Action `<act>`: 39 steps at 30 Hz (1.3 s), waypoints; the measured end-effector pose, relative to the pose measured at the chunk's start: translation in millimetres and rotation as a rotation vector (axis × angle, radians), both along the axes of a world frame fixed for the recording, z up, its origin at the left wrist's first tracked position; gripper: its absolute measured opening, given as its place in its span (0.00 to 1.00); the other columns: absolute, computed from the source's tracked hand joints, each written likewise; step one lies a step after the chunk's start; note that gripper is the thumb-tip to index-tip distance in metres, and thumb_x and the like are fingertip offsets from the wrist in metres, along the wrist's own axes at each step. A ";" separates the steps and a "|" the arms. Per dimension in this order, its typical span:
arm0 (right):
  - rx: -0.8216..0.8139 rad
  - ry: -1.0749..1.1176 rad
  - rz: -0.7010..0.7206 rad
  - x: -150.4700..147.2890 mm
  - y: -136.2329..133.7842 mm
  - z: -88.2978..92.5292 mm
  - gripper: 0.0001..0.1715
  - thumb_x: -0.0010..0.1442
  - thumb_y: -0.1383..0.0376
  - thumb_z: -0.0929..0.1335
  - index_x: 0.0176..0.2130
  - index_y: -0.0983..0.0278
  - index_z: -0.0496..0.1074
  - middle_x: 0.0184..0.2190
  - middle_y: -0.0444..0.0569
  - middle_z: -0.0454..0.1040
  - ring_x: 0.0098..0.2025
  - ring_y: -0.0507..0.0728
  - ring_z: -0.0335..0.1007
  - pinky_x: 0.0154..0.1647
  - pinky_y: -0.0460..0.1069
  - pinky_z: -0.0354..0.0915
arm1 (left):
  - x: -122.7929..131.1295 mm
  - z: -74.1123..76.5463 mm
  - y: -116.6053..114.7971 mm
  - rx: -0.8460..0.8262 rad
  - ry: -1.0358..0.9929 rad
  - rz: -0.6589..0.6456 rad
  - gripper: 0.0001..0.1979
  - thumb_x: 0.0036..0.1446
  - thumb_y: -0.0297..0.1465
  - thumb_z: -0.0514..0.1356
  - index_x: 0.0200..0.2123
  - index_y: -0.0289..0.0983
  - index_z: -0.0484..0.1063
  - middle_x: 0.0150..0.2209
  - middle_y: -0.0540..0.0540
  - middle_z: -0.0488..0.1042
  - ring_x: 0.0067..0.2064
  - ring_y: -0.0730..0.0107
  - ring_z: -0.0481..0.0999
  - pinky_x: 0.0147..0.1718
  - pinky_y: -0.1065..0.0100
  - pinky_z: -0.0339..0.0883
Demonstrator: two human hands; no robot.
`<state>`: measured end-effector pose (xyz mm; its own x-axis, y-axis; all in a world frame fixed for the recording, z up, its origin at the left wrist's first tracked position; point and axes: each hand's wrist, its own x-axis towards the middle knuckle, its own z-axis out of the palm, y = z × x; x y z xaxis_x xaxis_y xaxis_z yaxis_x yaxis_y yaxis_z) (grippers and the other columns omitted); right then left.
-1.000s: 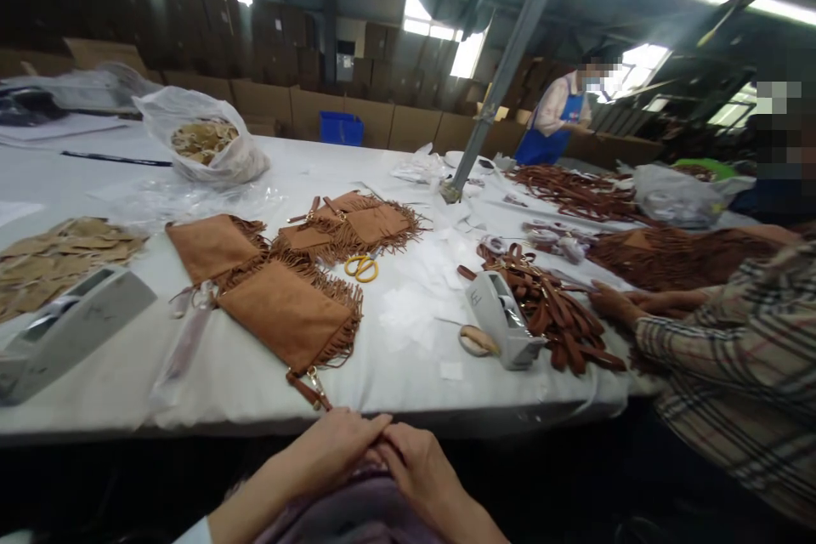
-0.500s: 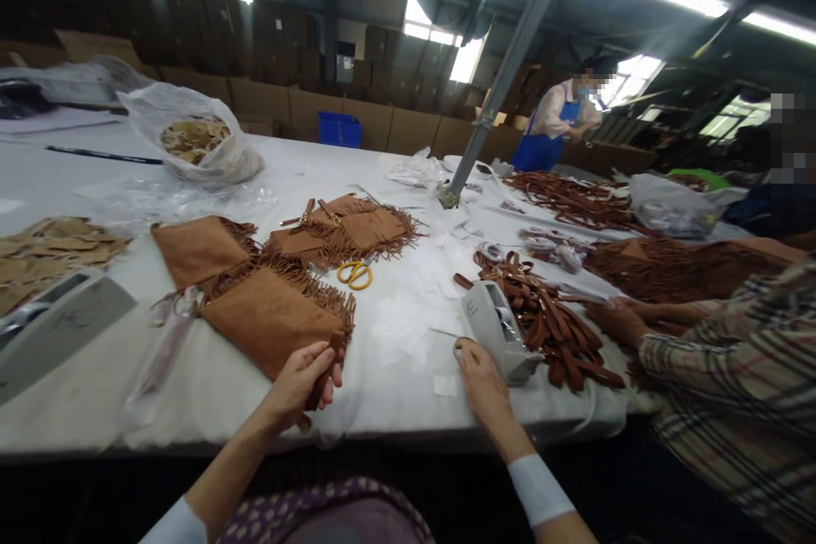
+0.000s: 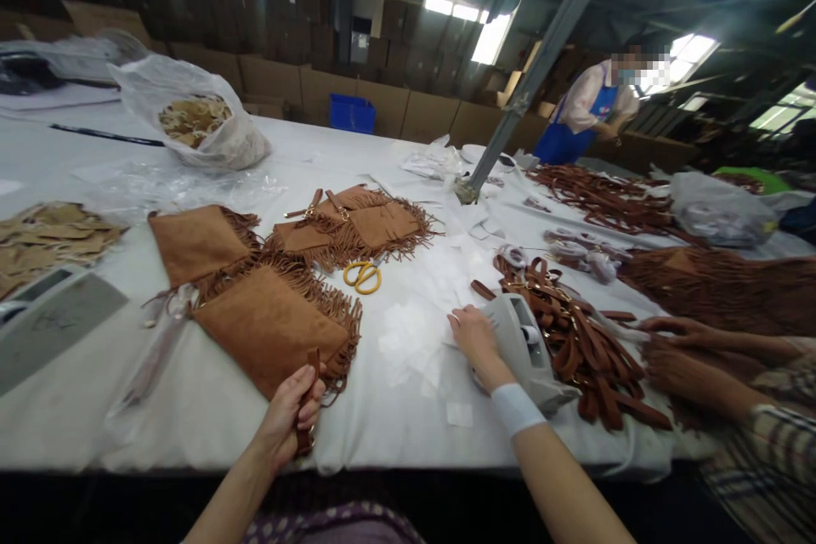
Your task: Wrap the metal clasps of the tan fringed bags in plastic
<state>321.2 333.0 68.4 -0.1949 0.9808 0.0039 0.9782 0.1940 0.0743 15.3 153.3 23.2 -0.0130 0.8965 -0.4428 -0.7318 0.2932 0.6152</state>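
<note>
My left hand (image 3: pixel 294 412) is closed round a brown suede strap (image 3: pixel 314 359) with a small metal fitting at its lower end. Just beyond it lies a fringed suede bag (image 3: pixel 271 327), flat on the table. Over by the left end of a grey tape dispenser (image 3: pixel 519 348) is my right hand (image 3: pixel 475 340), its fingers bent together; what they pinch, if anything, is hidden. Yellow-handled scissors (image 3: pixel 362 277) lie between the hands, farther back. More fringed bags (image 3: pixel 382 223) rest behind the first one.
Brown straps (image 3: pixel 574 331) are heaped right of the dispenser, close to a co-worker's hands (image 3: pixel 694 357). A second dispenser (image 3: pixel 60 323) and tan pieces (image 3: pixel 54 238) are at left. A plastic bag (image 3: pixel 246 140) stands farther back. A metal post (image 3: pixel 541 68) rises from the table.
My right hand has moved forward along the dispenser to its far left end. My left hand, still holding the strap, has come slightly nearer and left. The view has turned a little.
</note>
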 end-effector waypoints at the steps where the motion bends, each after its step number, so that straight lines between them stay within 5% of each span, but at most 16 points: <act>1: -0.007 -0.024 0.004 -5.7 13.1 -3.8 0.16 0.64 0.63 0.59 0.39 0.68 0.73 0.41 0.61 0.72 0.46 0.62 0.66 0.44 0.53 0.59 | 0.4 0.9 0.1 0.000 -0.002 0.001 0.15 0.52 0.39 0.65 0.38 0.36 0.68 0.21 0.58 0.64 0.13 0.90 0.50 0.10 0.85 0.44; 6: -0.042 -0.132 0.010 -13.6 47.1 -23.3 0.12 0.61 0.73 0.61 0.36 0.71 0.73 0.37 0.63 0.74 0.45 0.61 0.69 0.44 0.53 0.59 | 2.0 6.0 0.2 -0.002 -0.019 0.014 0.15 0.52 0.40 0.64 0.37 0.36 0.68 0.21 0.58 0.65 0.12 0.91 0.48 0.10 0.85 0.43; 13: -0.036 -0.174 0.009 -11.0 50.8 -29.4 0.17 0.65 0.61 0.59 0.40 0.69 0.72 0.40 0.62 0.74 0.46 0.63 0.70 0.44 0.54 0.60 | 0.0 6.2 2.1 -0.026 -0.030 0.000 0.16 0.52 0.40 0.65 0.37 0.36 0.69 0.21 0.57 0.65 0.12 0.91 0.48 0.10 0.85 0.43; 22: -0.018 -0.094 -0.012 -16.4 60.2 -27.5 0.13 0.60 0.76 0.59 0.38 0.73 0.71 0.33 0.67 0.75 0.40 0.65 0.74 0.39 0.54 0.63 | 1.0 4.5 3.4 0.009 -0.016 0.020 0.16 0.51 0.40 0.65 0.37 0.35 0.68 0.21 0.57 0.66 0.12 0.91 0.49 0.09 0.85 0.43; 29: -0.039 0.242 -0.045 -14.5 58.3 -18.6 0.03 0.57 0.71 0.67 0.31 0.68 0.71 0.38 0.63 0.75 0.49 0.65 0.69 0.49 0.55 0.58 | 1.3 8.9 3.1 0.019 0.008 0.026 0.17 0.51 0.41 0.65 0.37 0.35 0.68 0.20 0.57 0.67 0.12 0.90 0.49 0.09 0.84 0.42; 31: -0.055 0.374 -0.097 -14.2 60.5 -12.2 0.07 0.56 0.70 0.69 0.26 0.68 0.70 0.37 0.59 0.76 0.49 0.63 0.69 0.50 0.54 0.58 | 1.5 9.1 3.2 0.015 0.021 0.030 0.18 0.50 0.41 0.65 0.37 0.35 0.68 0.20 0.57 0.67 0.12 0.90 0.49 0.09 0.84 0.42; 36: -0.129 0.785 -0.299 -21.7 62.0 14.7 0.19 0.63 0.56 0.64 0.30 0.69 0.71 0.31 0.45 0.75 0.31 0.50 0.71 0.38 0.50 0.68 | 2.2 7.2 3.3 0.034 0.038 0.022 0.19 0.50 0.41 0.65 0.39 0.35 0.66 0.21 0.57 0.68 0.12 0.90 0.48 0.09 0.84 0.42; 39: -0.264 1.060 -0.354 -44.6 34.0 20.2 0.18 0.63 0.55 0.64 0.35 0.69 0.71 0.30 0.44 0.74 0.28 0.49 0.70 0.32 0.48 0.69 | 0.4 8.7 1.4 0.060 0.034 0.022 0.16 0.52 0.40 0.64 0.35 0.37 0.63 0.23 0.56 0.70 0.12 0.90 0.50 0.10 0.85 0.43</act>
<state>276.6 366.9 88.6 0.0704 0.9746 -0.2125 0.5277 -0.2172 -0.8212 15.7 154.7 31.9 -0.0470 0.9208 -0.3871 -0.7164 0.2390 0.6555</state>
